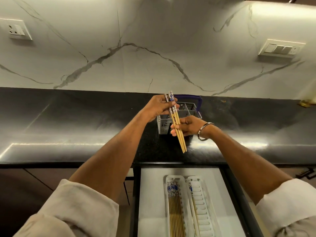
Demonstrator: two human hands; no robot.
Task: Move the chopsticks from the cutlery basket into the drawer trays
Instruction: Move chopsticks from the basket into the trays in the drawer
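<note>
Dark polished worktop [68,127] under a marble-look wall, switch plates on the wall at left and right. Grey cutlery basket [164,124] with a blue handle sits mid-worktop, nearer the back edge than the front; the compartments that show look empty, though both hands hide part of it. Left hand [160,106] is closed round the patterned top ends of a small bunch of chopsticks [177,127], right hand [188,125] pinches the plain wooden shafts lower down, metal bangle on that wrist. Bunch is held up off the worktop, tilted, tips pointing toward the front edge. Two-handed hold looks meant to square the sticks into one even bundle so they drop flat, a judgement only. Below the front edge a drawer [150,194] stands open with two white trays side by side. Left tray [166,178] is already packed with chopsticks, patterned ends toward the worktop; right tray [205,185] holds one or two along its left side, most ribbed slots bare. Right tray looks like the place with room. Path from hands down to the drawer is open, nothing between; the front lip of the worktop overhangs the drawer's back end, so the bundle needs to clear that lip first. Drawer sides are close beside the trays, little sideways slack.
</note>
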